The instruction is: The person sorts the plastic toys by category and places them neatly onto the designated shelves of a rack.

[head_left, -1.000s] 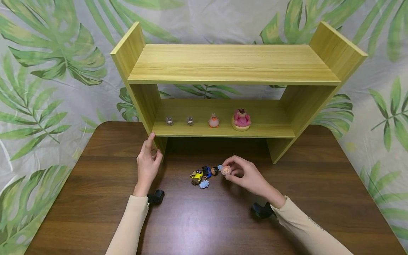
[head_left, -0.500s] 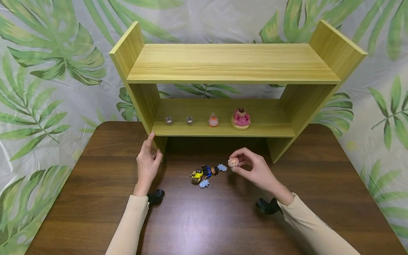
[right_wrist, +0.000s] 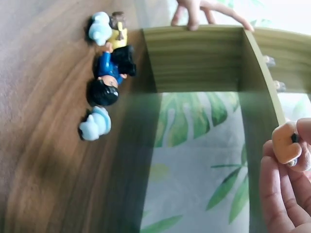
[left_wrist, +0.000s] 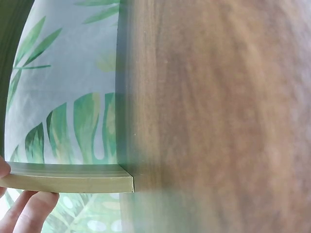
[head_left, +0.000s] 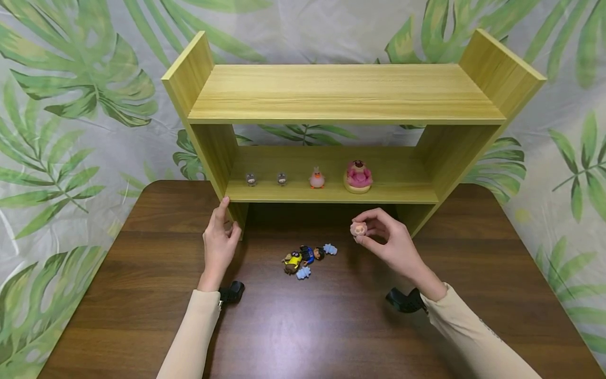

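Note:
A small pink figurine (head_left: 359, 229) is pinched between the thumb and fingers of my right hand (head_left: 395, 247), held above the table just in front of the wooden shelf (head_left: 331, 201). In the right wrist view, the figurine (right_wrist: 285, 143) shows a peach-orange side near the shelf board. My left hand (head_left: 220, 247) holds the shelf's left side panel; the left wrist view has the panel's edge (left_wrist: 73, 183) between thumb and fingers (left_wrist: 38, 208). On the middle board stand two grey figurines (head_left: 251, 180), a pink duck figurine (head_left: 317, 179) and a magenta bear figurine (head_left: 359, 178) on a yellow base.
Lying on the table (head_left: 293, 331) are a figurine in yellow (head_left: 293, 261), a black-haired figurine in blue (head_left: 310, 255) and two light-blue pieces (head_left: 303, 272). A leaf-patterned cloth (head_left: 85, 105) hangs behind the shelf. Dark wrist cameras (head_left: 404, 300) are strapped to both wrists.
My right hand has carried the pink figurine right and up, away from the figures on the table toward the shelf. My left hand stays at the side panel.

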Tool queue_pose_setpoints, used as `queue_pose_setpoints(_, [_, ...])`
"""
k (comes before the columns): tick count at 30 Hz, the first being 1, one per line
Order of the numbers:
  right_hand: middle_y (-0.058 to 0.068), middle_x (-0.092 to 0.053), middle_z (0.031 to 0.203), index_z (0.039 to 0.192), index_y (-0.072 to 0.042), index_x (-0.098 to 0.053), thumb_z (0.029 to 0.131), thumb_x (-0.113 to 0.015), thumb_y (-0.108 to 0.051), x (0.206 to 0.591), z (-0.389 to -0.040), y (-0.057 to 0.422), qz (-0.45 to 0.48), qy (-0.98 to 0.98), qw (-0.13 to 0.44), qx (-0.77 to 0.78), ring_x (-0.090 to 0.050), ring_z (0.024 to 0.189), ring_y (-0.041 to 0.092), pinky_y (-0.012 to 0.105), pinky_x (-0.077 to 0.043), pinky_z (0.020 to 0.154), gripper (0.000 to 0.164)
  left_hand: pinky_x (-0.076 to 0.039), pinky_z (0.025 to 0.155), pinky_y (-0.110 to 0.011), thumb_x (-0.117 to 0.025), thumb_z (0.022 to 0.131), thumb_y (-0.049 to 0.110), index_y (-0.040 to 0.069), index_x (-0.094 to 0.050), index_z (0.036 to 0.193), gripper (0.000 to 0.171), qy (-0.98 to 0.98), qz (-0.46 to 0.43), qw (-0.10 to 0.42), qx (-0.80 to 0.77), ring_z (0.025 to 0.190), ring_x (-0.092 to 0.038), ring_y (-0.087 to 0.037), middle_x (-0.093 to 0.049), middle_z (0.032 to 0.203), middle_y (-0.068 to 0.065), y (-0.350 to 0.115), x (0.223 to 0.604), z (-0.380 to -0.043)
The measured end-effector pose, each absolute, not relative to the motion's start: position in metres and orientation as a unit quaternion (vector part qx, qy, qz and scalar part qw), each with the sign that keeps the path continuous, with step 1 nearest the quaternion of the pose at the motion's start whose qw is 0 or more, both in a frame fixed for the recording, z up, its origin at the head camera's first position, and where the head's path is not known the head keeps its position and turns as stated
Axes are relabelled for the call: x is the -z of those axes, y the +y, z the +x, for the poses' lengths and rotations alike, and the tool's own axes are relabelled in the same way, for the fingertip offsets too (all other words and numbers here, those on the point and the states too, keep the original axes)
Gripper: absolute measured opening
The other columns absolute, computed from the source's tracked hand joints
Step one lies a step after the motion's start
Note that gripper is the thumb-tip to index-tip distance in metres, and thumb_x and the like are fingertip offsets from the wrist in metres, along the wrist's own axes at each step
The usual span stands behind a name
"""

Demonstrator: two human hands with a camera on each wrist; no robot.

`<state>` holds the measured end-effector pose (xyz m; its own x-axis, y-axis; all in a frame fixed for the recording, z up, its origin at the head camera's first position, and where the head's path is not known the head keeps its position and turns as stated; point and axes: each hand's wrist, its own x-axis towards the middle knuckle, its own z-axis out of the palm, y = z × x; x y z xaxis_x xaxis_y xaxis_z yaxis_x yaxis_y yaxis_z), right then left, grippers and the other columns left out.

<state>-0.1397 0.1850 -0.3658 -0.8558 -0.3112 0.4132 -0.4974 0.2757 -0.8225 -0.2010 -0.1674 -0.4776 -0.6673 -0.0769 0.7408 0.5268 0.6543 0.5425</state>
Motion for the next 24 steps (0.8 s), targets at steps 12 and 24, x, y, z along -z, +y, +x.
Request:
queue_pose_setpoints(12, [0.018, -0.061, 0.109, 0.113, 0.005, -0.058, 0.080, -0.066, 0.017, 0.380, -0.156, 0.209, 0.264, -0.789, 0.127, -0.541, -0.060, 0.093, 0.011, 0.020, -0.049, 0.078, 0.036, -0.044, 0.049, -0.028, -0.055, 0.079, -0.018, 0.035, -0.034, 0.145, 0.087, -0.827, -0.136, 0.381, 0.390, 0.068, -0.043, -0.028, -0.052, 0.093, -0.017, -0.168, 0.479, -0.201])
queue_pose_setpoints(24, [0.007, -0.060, 0.109, 0.114, 0.011, -0.054, 0.080, -0.063, 0.018, 0.364, -0.160, 0.220, 0.258, -0.776, 0.165, -0.552, -0.059, 0.092, 0.010, 0.018, -0.048, 0.078, 0.036, -0.050, 0.049, -0.039, -0.054, 0.079, -0.018, 0.034, -0.034, 0.145, 0.086, -0.824, -0.140, 0.382, 0.394, 0.068, -0.045, -0.028, -0.055, 0.100, -0.017, -0.167, 0.478, -0.200])
